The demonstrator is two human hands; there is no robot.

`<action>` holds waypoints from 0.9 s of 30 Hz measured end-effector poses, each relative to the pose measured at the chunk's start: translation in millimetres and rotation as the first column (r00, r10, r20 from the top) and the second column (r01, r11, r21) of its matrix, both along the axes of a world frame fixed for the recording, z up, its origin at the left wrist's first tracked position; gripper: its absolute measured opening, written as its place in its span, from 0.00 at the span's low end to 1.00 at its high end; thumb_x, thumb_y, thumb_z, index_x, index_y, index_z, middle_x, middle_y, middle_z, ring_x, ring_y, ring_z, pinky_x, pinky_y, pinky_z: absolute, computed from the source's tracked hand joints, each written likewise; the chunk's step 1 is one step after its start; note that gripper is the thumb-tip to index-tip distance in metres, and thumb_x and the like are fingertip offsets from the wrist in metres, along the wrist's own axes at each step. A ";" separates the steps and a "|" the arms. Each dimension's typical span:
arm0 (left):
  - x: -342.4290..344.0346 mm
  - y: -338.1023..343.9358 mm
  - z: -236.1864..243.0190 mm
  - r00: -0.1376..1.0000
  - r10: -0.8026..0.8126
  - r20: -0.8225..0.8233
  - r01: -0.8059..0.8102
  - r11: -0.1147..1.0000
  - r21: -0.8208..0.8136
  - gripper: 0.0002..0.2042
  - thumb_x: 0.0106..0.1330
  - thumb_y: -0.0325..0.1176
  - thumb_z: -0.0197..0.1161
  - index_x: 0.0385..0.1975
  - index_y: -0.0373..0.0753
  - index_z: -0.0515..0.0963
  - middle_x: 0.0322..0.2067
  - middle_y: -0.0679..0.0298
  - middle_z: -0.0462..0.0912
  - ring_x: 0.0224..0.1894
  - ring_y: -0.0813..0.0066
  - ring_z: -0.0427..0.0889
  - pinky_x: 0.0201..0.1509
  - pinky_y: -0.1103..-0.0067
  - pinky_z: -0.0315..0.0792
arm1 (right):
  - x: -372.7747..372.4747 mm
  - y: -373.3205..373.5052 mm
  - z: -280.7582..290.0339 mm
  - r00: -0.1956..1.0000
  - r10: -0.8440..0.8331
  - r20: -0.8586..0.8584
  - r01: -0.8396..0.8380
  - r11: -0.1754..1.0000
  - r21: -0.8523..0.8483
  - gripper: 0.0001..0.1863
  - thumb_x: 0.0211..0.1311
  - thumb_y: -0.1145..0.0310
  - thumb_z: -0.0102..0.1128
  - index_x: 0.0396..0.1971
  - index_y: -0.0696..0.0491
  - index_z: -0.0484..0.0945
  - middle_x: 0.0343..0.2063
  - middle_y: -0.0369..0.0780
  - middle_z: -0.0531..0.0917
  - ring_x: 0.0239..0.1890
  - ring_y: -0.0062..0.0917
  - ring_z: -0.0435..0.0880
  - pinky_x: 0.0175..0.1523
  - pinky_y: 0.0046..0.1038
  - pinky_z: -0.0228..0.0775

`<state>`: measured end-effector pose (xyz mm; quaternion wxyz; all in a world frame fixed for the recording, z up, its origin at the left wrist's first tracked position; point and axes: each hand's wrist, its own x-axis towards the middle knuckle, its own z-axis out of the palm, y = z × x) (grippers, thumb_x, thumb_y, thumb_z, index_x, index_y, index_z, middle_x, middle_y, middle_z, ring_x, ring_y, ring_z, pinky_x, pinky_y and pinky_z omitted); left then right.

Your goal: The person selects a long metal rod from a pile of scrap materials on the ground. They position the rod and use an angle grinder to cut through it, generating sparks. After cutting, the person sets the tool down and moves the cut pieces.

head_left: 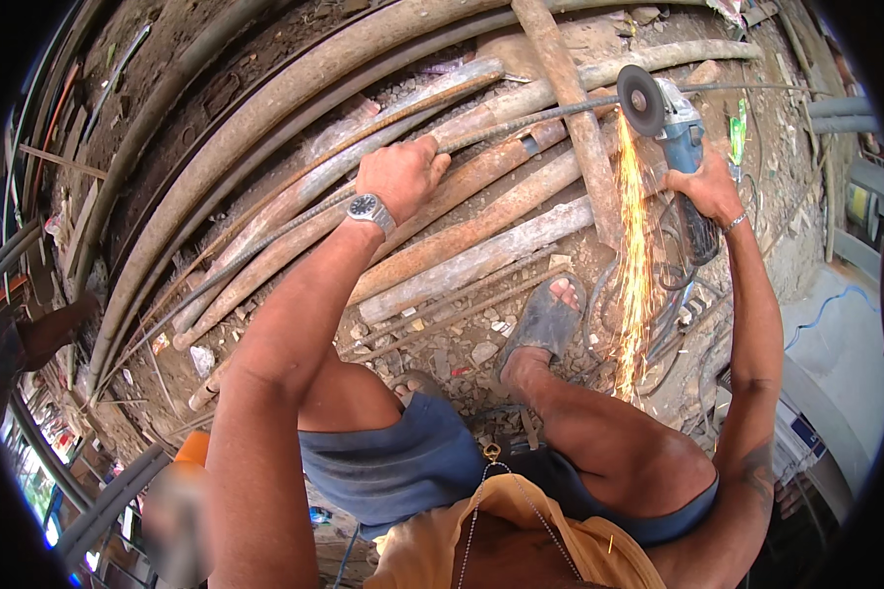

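Observation:
My left hand (pixel 401 175), with a wristwatch (pixel 368 209) on the wrist, presses down on a thin ribbed steel bar (pixel 501 128) lying across rusty pipes. My right hand (pixel 709 187) grips a blue angle grinder (pixel 680 133) by its body. Its grey disc (pixel 640 100) touches the bar's right part, and a stream of orange sparks (pixel 631 245) falls toward my legs. I squat, with a sandalled foot (pixel 545 319) on the ground below the pipes.
Several long rusty pipes (pixel 481 255) and curved tubes (pixel 265 108) lie on gravelly ground. The grinder's cable (pixel 673 285) coils by my right foot. A blue-white sheet (pixel 825 334) lies at right. Clutter and bars fill the lower left.

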<state>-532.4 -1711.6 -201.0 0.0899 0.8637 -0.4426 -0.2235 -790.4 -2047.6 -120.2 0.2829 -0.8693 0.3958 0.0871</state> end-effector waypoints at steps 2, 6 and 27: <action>-1.7 1.1 -0.6 1.000 0.004 0.009 -0.004 1.000 -0.005 0.17 0.69 0.49 0.55 0.32 0.40 0.77 0.29 0.52 0.85 0.32 0.50 0.84 0.36 0.59 0.77 | 2.6 4.9 3.8 1.000 -0.019 0.012 0.018 1.000 0.025 0.33 0.37 0.61 0.71 0.47 0.59 0.75 0.35 0.45 0.83 0.36 0.31 0.82 0.45 0.31 0.75; -2.0 3.2 -1.7 1.000 0.011 0.021 -0.011 1.000 -0.012 0.17 0.69 0.49 0.56 0.32 0.40 0.77 0.30 0.53 0.85 0.33 0.50 0.84 0.36 0.59 0.76 | 6.1 7.0 6.0 0.997 -0.069 -0.041 0.072 0.995 0.063 0.32 0.37 0.62 0.71 0.47 0.60 0.75 0.34 0.44 0.83 0.33 0.29 0.81 0.43 0.31 0.75; -9.5 8.8 -15.4 0.993 0.035 0.111 -0.022 0.992 -0.123 0.13 0.67 0.47 0.59 0.30 0.43 0.72 0.25 0.56 0.81 0.29 0.53 0.82 0.29 0.61 0.73 | 5.2 5.7 5.2 0.998 -0.064 -0.008 0.065 0.996 0.066 0.32 0.39 0.64 0.71 0.48 0.59 0.75 0.35 0.42 0.83 0.34 0.27 0.81 0.43 0.30 0.75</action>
